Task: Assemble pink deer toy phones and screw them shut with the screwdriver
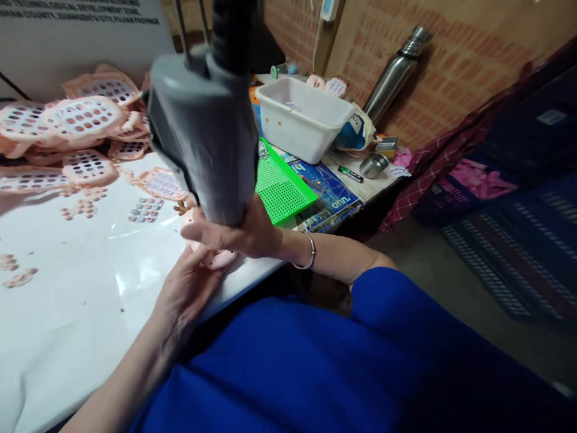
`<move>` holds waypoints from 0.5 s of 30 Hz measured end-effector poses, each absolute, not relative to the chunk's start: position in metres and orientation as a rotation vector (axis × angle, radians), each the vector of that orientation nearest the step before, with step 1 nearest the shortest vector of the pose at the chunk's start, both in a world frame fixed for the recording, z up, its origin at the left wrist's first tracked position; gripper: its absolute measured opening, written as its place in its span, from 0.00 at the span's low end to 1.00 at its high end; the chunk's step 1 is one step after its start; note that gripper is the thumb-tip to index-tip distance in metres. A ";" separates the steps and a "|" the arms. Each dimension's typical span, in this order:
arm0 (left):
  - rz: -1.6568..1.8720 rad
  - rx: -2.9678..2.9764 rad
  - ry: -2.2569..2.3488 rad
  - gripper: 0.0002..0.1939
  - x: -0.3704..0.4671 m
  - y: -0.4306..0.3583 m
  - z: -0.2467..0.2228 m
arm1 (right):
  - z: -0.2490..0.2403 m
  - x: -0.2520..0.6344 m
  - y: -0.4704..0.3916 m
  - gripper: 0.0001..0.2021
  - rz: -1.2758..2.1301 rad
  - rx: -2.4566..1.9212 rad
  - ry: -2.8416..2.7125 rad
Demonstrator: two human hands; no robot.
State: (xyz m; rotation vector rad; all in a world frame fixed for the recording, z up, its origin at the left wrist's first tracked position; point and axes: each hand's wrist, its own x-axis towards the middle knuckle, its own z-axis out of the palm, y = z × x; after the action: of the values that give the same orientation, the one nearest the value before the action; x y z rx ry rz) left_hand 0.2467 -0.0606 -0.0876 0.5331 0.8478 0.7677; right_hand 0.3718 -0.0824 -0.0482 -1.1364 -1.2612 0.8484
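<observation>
A thick grey power screwdriver (205,132), hung from above with a black coiled cord, stands nearly upright over the table's front edge. My right hand (252,231) is wrapped around its narrow lower end, a bracelet on the wrist. Just beneath, my left hand (192,282) grips a pale pink plastic part (220,258) at the edge of the white table (135,337). The tool's tip and most of that part are hidden by my hands. Past them lie a perforated pink panel (160,182) and a cluster of small multicoloured pieces (146,209).
Pink perforated panels (85,117) are heaped at the back left, with small pink pieces (83,204) nearer. To the right are a green perforated tray (288,195), a white tub (302,126), a metal cup (374,165) and a steel bottle (396,75). Blue crates (509,252) stand far right.
</observation>
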 end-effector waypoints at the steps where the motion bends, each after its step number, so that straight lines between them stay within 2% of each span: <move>1: 0.760 0.531 0.839 0.13 0.246 -0.061 -0.088 | -0.046 0.376 -0.081 0.22 0.922 -1.029 -1.258; 3: 0.746 0.528 0.822 0.10 0.246 -0.062 -0.090 | -0.043 0.388 -0.076 0.18 0.962 -0.871 -1.217; 6: 0.731 0.519 0.826 0.11 0.245 -0.063 -0.092 | -0.043 0.420 -0.058 0.14 0.692 -0.849 -1.124; 10: 0.731 0.487 0.832 0.13 0.245 -0.062 -0.093 | -0.052 0.472 -0.028 0.19 0.411 -0.929 -0.993; 15: 0.747 0.456 0.838 0.16 0.248 -0.062 -0.091 | -0.069 0.505 -0.009 0.19 0.257 -1.171 -0.892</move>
State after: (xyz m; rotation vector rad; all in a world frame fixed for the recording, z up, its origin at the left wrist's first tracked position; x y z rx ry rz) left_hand 0.2476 -0.0615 -0.0910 0.4563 0.8381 0.7469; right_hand 0.5045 -0.0089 -0.0689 -1.1709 -0.8919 0.2571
